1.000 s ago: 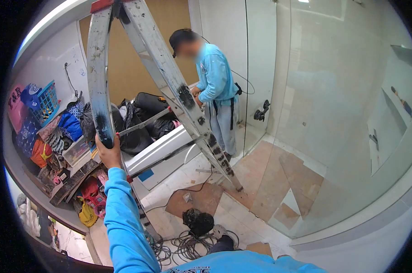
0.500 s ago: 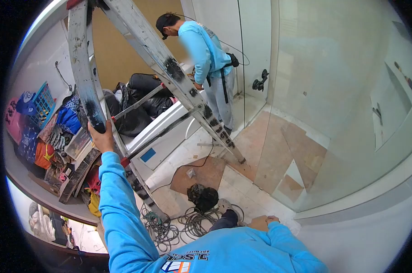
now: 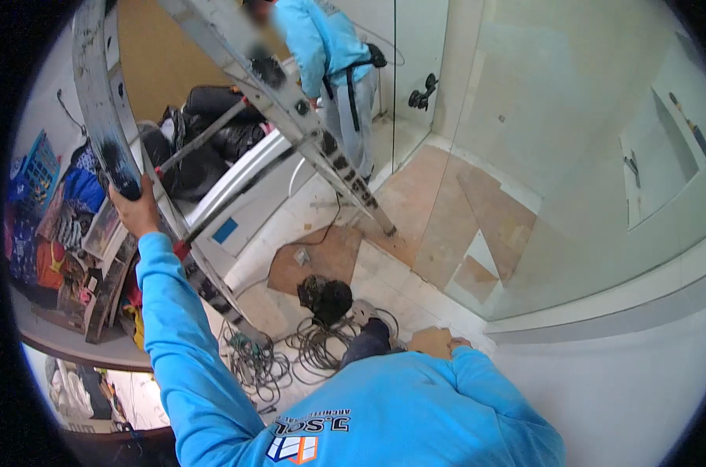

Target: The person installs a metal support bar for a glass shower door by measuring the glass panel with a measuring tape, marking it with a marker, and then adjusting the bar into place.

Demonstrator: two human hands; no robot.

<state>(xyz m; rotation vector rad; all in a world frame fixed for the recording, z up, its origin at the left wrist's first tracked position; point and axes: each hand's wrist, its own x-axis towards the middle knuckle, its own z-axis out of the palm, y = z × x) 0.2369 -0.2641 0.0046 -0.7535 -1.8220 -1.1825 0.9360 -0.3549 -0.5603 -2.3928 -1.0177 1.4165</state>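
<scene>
Your left hand [image 3: 139, 208] grips the ladder [image 3: 283, 109] at the black-stained lower end of one rail, with the fingers closed around the metal. The ladder stands open at the left of the head view; one foot rests on the floor [image 3: 384, 276] near the glass panel [image 3: 571, 156], and another is beside the coiled cables [image 3: 322, 342]. Your right hand [image 3: 460, 343] is at the right edge of the brown piece [image 3: 431, 341], near your body; whether its fingers grip the piece or only touch it, you cannot tell. Between the ladder's feet, a brown sheet [image 3: 314, 257] lies flat on the floor, with a black bundle [image 3: 325, 300] at its lower edge. Behind the ladder, a white box [image 3: 248, 167] carries black bags [image 3: 185, 144] along its far side. A co-worker [image 3: 322, 47] in a blue top stands beyond the ladder, apart from your hands. A black fitting [image 3: 423, 92] is mounted near the glass. At far left, a blue basket [image 3: 37, 171] sits above piled cloths and bags.
</scene>
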